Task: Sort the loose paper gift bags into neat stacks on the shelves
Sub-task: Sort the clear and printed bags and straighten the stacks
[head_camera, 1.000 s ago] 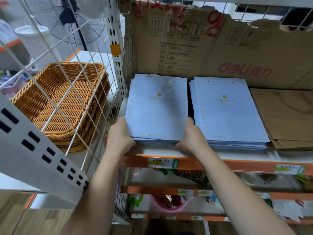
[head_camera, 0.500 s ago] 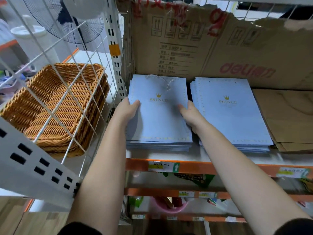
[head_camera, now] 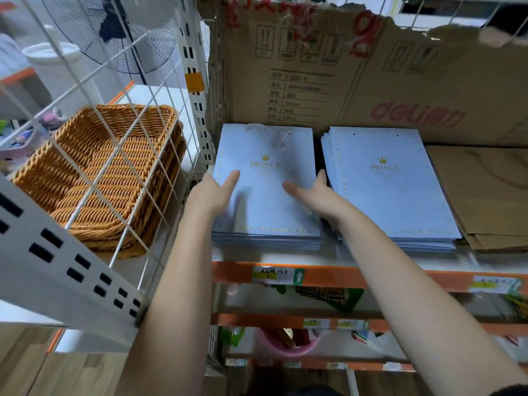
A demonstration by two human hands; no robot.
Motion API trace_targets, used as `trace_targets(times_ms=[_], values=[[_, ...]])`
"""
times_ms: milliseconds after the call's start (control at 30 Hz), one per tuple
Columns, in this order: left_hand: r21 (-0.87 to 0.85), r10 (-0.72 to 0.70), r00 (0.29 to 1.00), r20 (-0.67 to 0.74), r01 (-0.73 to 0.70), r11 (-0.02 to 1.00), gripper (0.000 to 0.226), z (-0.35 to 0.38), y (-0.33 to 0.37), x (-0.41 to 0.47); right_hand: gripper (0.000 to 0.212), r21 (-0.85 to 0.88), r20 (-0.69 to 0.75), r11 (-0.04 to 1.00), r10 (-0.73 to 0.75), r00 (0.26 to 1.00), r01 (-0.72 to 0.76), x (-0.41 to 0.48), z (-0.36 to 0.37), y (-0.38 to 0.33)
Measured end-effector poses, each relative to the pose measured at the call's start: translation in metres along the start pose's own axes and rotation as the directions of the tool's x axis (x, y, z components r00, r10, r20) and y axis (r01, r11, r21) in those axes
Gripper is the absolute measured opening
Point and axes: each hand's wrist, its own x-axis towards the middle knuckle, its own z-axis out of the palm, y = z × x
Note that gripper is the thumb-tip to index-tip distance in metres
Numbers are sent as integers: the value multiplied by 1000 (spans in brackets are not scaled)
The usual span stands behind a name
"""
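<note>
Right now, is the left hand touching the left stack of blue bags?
Touching. Head view: the left hand is at the left stack's side edge, its thumb lying flat on top.

HIDDEN: your left hand, fingers behind pale blue paper gift-bag stack | CUT OFF: flat brown paper bags right of it | UNREADABLE: white label below it

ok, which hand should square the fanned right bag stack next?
Likely the right hand: its fingers reach the gap beside the right bag stack. The left hand rests on the left bag stack's far edge.
</note>
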Motion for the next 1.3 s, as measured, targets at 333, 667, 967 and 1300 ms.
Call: trace_targets(times_ms=[333,667,967,1300], values=[[179,30,996,89,-46,983,94,3,-31,-54,133,-384,-105,923,-23,994,-19,-59,28,35],[338,194,967,-165,-129,932,36,4,-34,-42,74,-474,-290,881,-163,943,7,-50,31,34],[255,57,998,6,-57,965,66,-5,-28,-49,86,-513,-89,858,-10,996,-37,-56,22,24],[353,269,963,-2,-251,902,110,16,1,-82,81,-284,-142,956,-116,983,72,-84,-18,29]])
